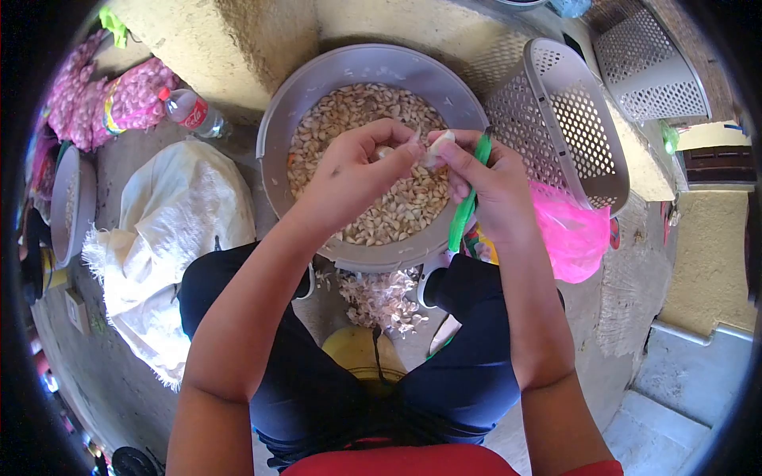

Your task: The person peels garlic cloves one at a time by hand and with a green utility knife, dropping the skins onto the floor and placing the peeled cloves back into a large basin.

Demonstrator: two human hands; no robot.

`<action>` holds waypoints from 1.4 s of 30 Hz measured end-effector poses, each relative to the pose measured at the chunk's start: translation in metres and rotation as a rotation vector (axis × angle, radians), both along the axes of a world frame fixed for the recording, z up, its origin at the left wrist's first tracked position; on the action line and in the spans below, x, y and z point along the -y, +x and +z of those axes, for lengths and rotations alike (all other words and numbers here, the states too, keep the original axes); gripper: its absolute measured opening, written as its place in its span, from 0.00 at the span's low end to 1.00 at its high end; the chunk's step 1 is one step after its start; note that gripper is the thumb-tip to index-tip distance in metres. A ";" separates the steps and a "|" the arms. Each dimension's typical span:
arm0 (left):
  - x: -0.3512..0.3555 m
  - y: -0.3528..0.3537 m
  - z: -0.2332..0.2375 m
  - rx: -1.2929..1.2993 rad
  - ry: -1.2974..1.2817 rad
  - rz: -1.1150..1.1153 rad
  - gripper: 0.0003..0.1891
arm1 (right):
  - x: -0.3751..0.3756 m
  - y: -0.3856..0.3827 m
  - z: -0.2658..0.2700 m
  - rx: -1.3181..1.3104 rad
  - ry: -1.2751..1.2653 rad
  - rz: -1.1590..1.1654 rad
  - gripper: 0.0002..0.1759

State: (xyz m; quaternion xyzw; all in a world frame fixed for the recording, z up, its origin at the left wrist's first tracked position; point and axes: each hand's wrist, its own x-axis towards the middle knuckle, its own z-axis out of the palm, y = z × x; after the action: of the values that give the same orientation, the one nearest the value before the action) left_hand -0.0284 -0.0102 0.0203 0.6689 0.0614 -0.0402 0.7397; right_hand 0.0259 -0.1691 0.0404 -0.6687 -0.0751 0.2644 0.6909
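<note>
Above a wide grey basin [274, 87] of garlic cloves [397, 210], my two hands meet. My left hand [357, 163] is closed, pinching a thin piece of garlic skin [418, 136] between thumb and forefinger; a pale clove [382, 152] shows inside its curled fingers. In my right hand [496, 178] a white garlic clove [441, 143] is gripped at the thumb and fingertips. The same hand also keeps hold of a knife with a green handle [462, 222], which slants down past the palm; its blade is mostly hidden.
Garlic peelings [385, 297] lie on the floor between my feet. A grey perforated basket [583, 135] and a pink plastic bag [567, 234] are at the right. To the left are a white woven sack [175, 206], a soda bottle [190, 111] and net bags of garlic [139, 91].
</note>
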 end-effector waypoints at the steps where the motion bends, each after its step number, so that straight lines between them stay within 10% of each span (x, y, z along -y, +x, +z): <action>1: 0.000 0.000 -0.001 0.034 0.073 -0.004 0.10 | 0.000 0.000 -0.002 0.053 -0.070 -0.006 0.14; 12: -0.003 0.001 -0.006 0.163 0.226 0.019 0.10 | -0.006 -0.004 -0.006 0.128 -0.072 -0.033 0.13; 24: -0.001 0.004 -0.020 0.159 0.206 0.075 0.11 | -0.009 -0.005 -0.021 -0.403 0.300 -0.017 0.09; 33: -0.004 0.003 -0.007 0.094 0.372 0.050 0.10 | -0.018 -0.017 -0.008 0.182 -0.242 -0.010 0.15; 42: -0.012 0.004 -0.007 0.045 0.094 -0.133 0.09 | -0.002 0.003 -0.024 -0.220 0.137 0.158 0.18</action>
State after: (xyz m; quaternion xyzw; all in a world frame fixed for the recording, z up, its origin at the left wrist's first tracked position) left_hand -0.0247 0.0019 0.0138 0.7061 0.0022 -0.0714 0.7046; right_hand 0.0294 -0.1670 0.0165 -0.5790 -0.0692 0.3839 0.7159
